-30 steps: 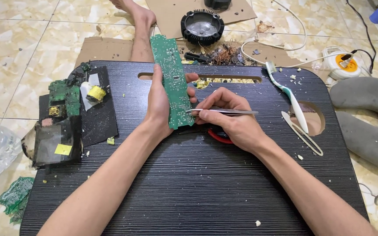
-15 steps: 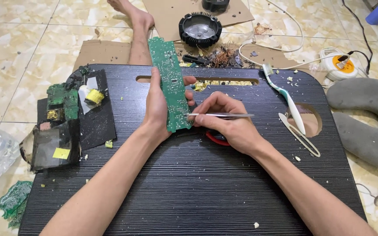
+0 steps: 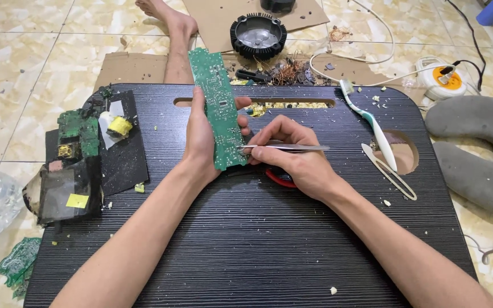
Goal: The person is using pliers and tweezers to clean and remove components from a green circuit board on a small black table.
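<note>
Green circuit board (image 3: 219, 108) stands upright in your left hand (image 3: 201, 142), gripped along its edge over the black tray table (image 3: 246, 239); your right hand (image 3: 298, 159) pinches steel tweezers (image 3: 286, 147) at its lower corner, tips hidden. Since earlier, the board sits slightly straighter

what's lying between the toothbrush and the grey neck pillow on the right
In the head view, between toothbrush and neck pillow lies bare black board with its round cut-out hole.

yellow square label (image 3: 77, 200) on black piece (image 3: 64, 197)
</note>
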